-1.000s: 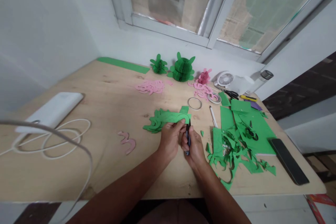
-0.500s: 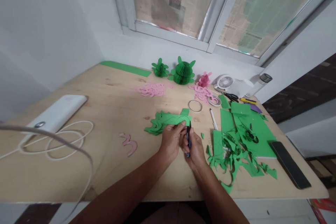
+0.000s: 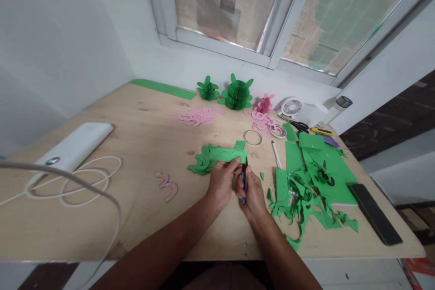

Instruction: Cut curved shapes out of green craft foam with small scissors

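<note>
My left hand (image 3: 222, 180) pinches a strip of green paper (image 3: 226, 154) that has a curved line drawn on it. In my right hand (image 3: 252, 189) is a dark-handled pair of scissors (image 3: 244, 180), its blades up against the strip's right end. My fingers cover most of the handles. Just left of the strip lies a pile of wavy green paper cutouts (image 3: 201, 163), partly under it. A pink wavy cutout (image 3: 166, 187) rests on the table to the left of my left hand.
Green paper scraps (image 3: 301, 199) and sheets cover the right side, by a black phone (image 3: 375, 213). A white marker (image 3: 276, 154) and tape ring (image 3: 252, 137) lie ahead. Paper figures (image 3: 237, 94) and a small fan (image 3: 291, 106) stand behind. A white device (image 3: 81, 145) with cable sits left.
Almost nothing differs. Both hands, the strip and the scissors stay in about the same place, and the view has shifted very slightly.
</note>
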A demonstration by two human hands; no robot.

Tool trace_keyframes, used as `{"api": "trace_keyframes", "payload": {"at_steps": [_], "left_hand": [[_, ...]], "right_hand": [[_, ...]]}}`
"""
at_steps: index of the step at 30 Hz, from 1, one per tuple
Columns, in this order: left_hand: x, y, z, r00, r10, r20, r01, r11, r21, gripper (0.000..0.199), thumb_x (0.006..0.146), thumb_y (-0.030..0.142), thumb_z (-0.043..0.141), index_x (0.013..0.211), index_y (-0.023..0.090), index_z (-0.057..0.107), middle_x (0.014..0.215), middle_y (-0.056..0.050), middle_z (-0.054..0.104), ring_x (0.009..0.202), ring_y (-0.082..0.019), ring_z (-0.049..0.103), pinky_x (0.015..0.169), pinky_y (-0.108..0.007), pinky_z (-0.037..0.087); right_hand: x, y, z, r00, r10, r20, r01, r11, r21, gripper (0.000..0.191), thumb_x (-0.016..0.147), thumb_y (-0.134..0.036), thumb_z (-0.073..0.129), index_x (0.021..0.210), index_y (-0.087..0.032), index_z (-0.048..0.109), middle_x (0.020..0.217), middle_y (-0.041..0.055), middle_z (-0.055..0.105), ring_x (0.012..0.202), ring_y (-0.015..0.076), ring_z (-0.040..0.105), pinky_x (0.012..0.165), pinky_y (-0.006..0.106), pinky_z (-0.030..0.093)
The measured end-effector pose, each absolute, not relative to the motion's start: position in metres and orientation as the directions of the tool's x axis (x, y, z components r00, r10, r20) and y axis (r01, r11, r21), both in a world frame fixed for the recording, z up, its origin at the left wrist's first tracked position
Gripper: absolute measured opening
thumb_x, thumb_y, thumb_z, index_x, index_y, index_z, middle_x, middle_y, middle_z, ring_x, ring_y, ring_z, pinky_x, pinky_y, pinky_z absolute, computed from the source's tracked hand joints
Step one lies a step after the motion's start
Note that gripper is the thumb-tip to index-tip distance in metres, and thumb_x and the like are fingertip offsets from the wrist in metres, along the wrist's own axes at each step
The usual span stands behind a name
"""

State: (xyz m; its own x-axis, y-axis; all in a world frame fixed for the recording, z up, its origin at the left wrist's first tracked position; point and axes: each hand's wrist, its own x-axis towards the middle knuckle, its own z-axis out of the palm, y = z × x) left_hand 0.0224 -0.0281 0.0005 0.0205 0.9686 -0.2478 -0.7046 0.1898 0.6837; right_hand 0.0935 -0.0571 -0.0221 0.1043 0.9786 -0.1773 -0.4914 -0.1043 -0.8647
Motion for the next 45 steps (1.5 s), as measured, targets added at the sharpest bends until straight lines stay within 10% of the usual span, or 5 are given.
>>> {"api": "trace_keyframes", "payload": {"at_steps": [45], "left_hand": [[0.0202, -0.0258, -0.0011, -0.006, 0.963, -0.269, -0.663, 0.198, 0.722, 0.019, 0.056, 0.026, 0.077, 0.058, 0.013, 0.063, 0.056, -0.001, 0.063, 0.055, -0.011, 0.058, 0.059, -0.024, 0.045]], "right_hand": [[0.0939, -0.0586, -0.0236, 0.123, 0.964, -0.236, -0.490, -0.148, -0.859, 0.043, 0.070, -0.058, 0.067, 0.066, -0.018, 0.052, 0.040, -0.0098, 0.037, 0.033, 0.0042, 0.023, 0.032, 0.019, 0.014]]}}
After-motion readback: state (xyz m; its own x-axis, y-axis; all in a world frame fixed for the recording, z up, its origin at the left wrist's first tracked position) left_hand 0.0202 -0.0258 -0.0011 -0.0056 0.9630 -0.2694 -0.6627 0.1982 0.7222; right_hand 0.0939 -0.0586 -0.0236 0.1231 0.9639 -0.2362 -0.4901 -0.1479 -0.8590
